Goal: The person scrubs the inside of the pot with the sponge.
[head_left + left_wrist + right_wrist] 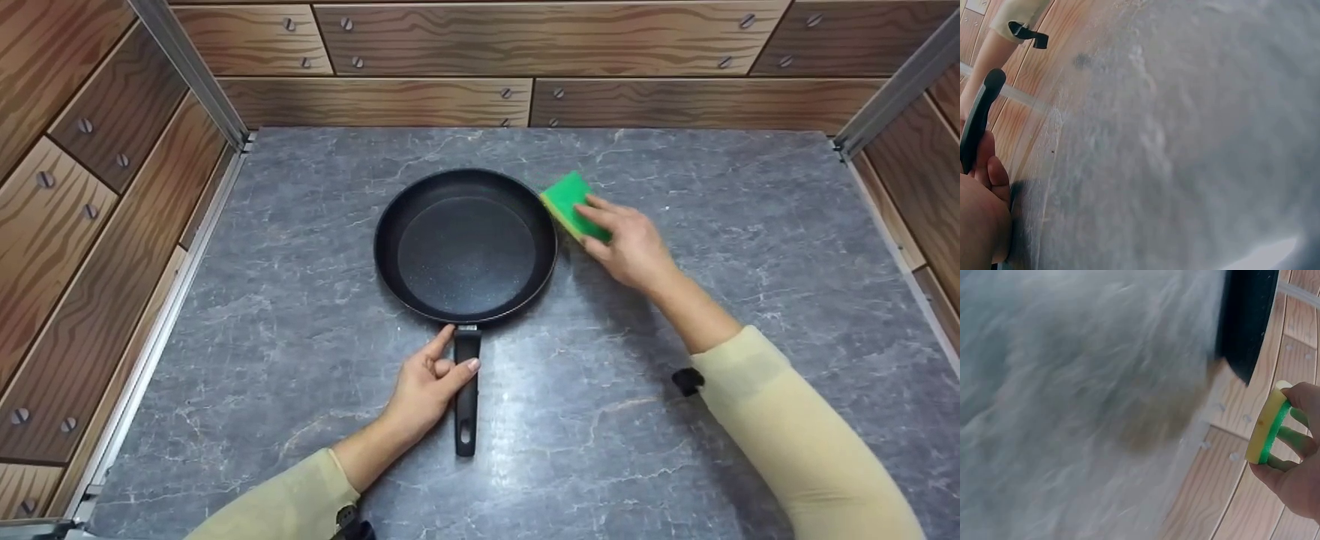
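A black frying pan stands in the middle of the grey marbled table, its handle pointing toward me. My left hand grips that handle near the pan, with the thumb over the top. In the left wrist view the handle rises above the curled fingers. My right hand holds a green and yellow sponge just off the pan's right rim. The right wrist view shows the sponge pinched by its edges between thumb and fingers, beside the pan's dark side wall.
Wood-patterned panels enclose the table at the back and both sides. Metal rails run along the side edges. Light glares off the tabletop to the right of the handle.
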A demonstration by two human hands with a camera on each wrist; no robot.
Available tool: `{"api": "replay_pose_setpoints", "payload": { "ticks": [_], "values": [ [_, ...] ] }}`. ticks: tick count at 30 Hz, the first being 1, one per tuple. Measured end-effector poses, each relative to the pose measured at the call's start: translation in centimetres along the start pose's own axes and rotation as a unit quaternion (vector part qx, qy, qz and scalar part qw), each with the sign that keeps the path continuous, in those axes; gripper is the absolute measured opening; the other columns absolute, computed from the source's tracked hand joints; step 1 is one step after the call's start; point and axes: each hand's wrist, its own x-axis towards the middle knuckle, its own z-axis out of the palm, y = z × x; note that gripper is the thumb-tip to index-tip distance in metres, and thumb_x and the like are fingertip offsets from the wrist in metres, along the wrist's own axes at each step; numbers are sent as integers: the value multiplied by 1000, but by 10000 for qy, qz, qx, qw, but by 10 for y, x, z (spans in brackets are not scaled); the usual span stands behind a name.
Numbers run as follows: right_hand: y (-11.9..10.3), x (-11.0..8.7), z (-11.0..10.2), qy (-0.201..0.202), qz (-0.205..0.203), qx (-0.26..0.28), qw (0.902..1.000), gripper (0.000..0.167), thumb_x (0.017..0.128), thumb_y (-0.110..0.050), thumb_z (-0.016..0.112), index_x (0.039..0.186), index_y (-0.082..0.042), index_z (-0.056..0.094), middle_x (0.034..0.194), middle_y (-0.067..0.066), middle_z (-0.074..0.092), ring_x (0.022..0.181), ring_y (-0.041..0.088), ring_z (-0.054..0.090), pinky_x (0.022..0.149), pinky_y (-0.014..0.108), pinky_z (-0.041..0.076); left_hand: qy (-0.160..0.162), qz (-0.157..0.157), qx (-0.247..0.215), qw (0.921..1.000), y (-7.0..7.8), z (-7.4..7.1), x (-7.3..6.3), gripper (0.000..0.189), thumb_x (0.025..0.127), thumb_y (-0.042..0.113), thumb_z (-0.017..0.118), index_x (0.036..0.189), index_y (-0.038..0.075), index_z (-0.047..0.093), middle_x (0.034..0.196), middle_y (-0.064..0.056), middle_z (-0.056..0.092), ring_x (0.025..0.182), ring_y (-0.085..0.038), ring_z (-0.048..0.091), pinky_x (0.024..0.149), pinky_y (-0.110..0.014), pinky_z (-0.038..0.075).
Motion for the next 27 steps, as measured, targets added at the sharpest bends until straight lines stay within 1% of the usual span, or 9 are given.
{"api": "replay_pose_setpoints", "payload": {
  "ticks": [5, 14, 18, 27],
  "values": [
    [18, -9, -4, 96, 282, -19, 9996, 53, 96, -11, 74, 147, -6, 62, 156, 17, 52, 139, 50, 50, 115, 61, 39, 11, 10, 13, 10000, -1, -1, 0, 83, 100, 6, 73, 163, -12, 21, 60, 3, 60, 53, -4, 53, 53, -18, 45],
    [44, -25, -9, 25, 658, -173, 9977, 52, 96, -9, 72, 147, -4, 62, 156, 21, 51, 139, 52, 49, 115, 63, 38, 1, 53, -31, 10000, -1, 0, 0, 84, 99, 5, 73, 163, -12, 21, 58, 3, 55, 51, -4, 49, 51, -18, 43],
    [50, -30, -11, -32, 725, -186, 9972, 52, 97, -10, 72, 147, -3, 62, 155, 23, 51, 138, 54, 48, 115, 64, 37, 2, 48, -48, 10000, 0, 1, -1, 84, 99, 5, 73, 163, -12, 21, 58, 3, 54, 50, -4, 48, 50, -18, 41],
    [61, -37, -10, -198, 871, -321, 9955, 52, 97, -11, 71, 147, -2, 61, 154, 26, 52, 137, 54, 49, 113, 64, 38, 14, -35, -155, 9999, -1, 0, 0, 84, 99, 5, 73, 163, -11, 21, 60, 3, 57, 53, -5, 54, 54, -18, 47]
  ]
}}
